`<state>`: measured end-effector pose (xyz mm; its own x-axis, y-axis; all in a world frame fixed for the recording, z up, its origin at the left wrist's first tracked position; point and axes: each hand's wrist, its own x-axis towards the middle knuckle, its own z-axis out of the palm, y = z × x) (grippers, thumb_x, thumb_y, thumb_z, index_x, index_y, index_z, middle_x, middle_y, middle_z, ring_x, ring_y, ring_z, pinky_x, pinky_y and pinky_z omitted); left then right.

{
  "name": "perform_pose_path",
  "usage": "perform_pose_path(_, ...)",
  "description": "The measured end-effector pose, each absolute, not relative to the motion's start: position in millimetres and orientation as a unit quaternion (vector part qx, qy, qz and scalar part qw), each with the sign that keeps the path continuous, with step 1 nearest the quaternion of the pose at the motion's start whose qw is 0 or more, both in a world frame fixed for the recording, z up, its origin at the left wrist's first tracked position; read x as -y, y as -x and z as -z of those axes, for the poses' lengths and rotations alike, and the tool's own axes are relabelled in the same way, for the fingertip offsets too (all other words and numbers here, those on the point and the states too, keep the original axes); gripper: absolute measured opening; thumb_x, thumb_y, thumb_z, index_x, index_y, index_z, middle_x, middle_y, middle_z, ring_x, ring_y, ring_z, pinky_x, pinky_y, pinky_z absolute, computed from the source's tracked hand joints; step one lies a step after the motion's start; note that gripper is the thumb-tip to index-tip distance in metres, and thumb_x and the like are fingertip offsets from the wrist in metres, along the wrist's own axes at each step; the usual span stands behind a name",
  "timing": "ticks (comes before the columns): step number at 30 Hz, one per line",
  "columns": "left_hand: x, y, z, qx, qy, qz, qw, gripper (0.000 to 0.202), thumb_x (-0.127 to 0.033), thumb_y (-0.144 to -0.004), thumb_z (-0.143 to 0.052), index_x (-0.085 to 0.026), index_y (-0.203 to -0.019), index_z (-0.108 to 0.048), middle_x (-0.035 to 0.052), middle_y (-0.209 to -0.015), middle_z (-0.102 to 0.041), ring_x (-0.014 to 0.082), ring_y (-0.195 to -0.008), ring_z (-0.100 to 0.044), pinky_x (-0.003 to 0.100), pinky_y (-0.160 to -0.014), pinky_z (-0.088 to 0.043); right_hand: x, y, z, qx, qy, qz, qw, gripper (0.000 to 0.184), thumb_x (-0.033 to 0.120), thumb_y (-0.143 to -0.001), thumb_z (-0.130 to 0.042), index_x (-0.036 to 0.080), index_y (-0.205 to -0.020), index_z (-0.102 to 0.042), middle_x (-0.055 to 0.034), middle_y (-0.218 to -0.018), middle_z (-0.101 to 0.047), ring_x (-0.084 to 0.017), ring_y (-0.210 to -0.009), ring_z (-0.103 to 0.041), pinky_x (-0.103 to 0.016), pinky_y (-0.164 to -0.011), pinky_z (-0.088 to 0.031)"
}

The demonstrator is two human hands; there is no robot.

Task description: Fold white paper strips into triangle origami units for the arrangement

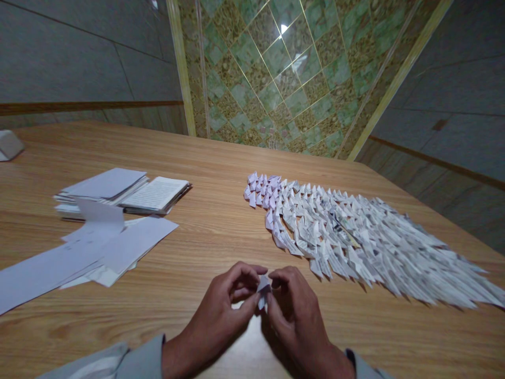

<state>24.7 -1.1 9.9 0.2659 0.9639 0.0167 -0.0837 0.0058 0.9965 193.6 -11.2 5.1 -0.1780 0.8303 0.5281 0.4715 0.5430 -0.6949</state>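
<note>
Between my two hands, a small folded paper piece (263, 287) is held just above the front of the table. My left hand (226, 302) pinches its left side with thumb and fingers. From the right, my right hand (298, 310) pinches the same piece, its fingers curled. The piece is pale and comes to a point at the top; its lower part is partly hidden by my thumbs. Beyond my right hand lie many folded paper pieces (347, 231), mostly printed white, packed in rows. A lilac group of folded pieces (262, 188) sits at their left end.
Loose paper strips (134, 242) lie spread at the left. Behind them are a stack of blank paper (108, 184) and a stack of printed sheets (158, 193). A white box-like object (10, 146) stands at the far left edge. Walls border the wooden table (213, 210) at the back.
</note>
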Motion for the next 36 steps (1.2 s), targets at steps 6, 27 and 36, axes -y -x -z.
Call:
perform_pose_path(6, 1, -23, -11, -0.410, -0.509, -0.468, 0.595, 0.014, -0.011, -0.078, -0.064, -0.021, -0.087, -0.058, 0.0136, -0.130, -0.067, 0.0235, -0.100, -0.071, 0.033, -0.083, -0.056, 13, -194, -8, 0.807, 0.422, -0.141, 0.388, 0.019, 0.005, -0.088, -0.048, 0.021, -0.092, -0.056, -0.0028, -0.080, -0.061, -0.020, -0.073, -0.054, -0.032, -0.066, -0.038)
perform_pose_path(27, 3, -18, 0, -0.401, -0.620, -0.457, 0.495, 0.035, -0.019, -0.087, -0.072, -0.026, -0.120, -0.064, 0.0063, -0.114, -0.073, 0.0216, -0.097, -0.073, 0.031, -0.088, -0.058, 11, -193, -12, 0.712, 0.455, -0.325, 0.425, 0.006, 0.015, -0.089, -0.062, 0.019, -0.089, -0.066, -0.0031, -0.085, -0.065, -0.019, -0.080, -0.059, -0.029, -0.070, -0.042)
perform_pose_path(36, 4, -18, -1, -0.416, -0.669, -0.441, 0.430, 0.030, -0.026, -0.088, -0.073, -0.025, -0.117, -0.068, 0.0047, -0.109, -0.074, 0.0209, -0.097, -0.071, 0.029, -0.087, -0.054, 11, -193, -14, 0.685, 0.451, -0.361, 0.443, 0.014, 0.023, -0.094, -0.061, 0.019, -0.080, -0.064, -0.0010, -0.080, -0.063, -0.017, -0.077, -0.059, -0.027, -0.069, -0.042)
